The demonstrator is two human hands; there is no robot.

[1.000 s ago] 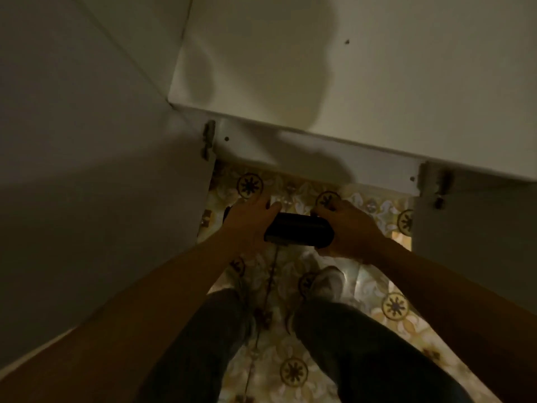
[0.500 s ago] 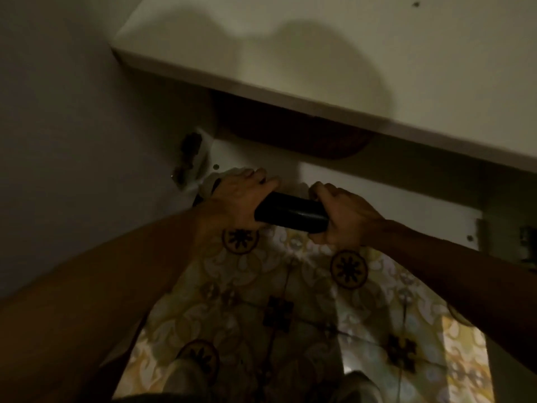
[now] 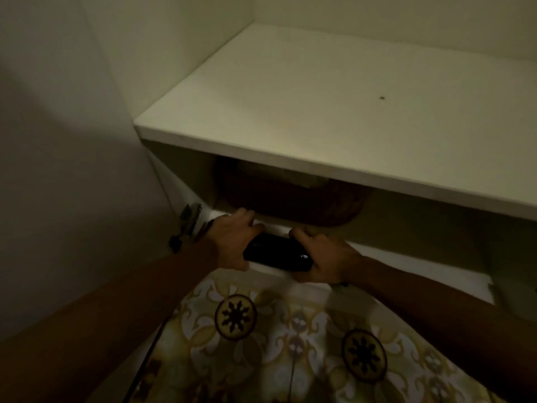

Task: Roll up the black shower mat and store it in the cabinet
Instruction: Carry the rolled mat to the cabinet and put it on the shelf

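The black shower mat [image 3: 276,254] is rolled into a tight shiny cylinder and lies level between my hands. My left hand [image 3: 232,239] grips its left end and my right hand [image 3: 322,257] grips its right end. The roll sits at the front edge of the white cabinet's bottom board [image 3: 406,263], just below the open lower compartment. Both ends of the roll are hidden under my fingers.
A dark woven basket [image 3: 290,199] fills the left of the lower compartment, right behind my hands. A white shelf [image 3: 319,112] juts out above it. The open door [image 3: 58,170] with its hinge [image 3: 187,225] stands at left. Patterned floor tiles [image 3: 290,344] lie below.
My view has tilted up and drawn closer to the cabinet. Both hands have carried the rolled mat forward, from above the floor to the bottom board's front edge.
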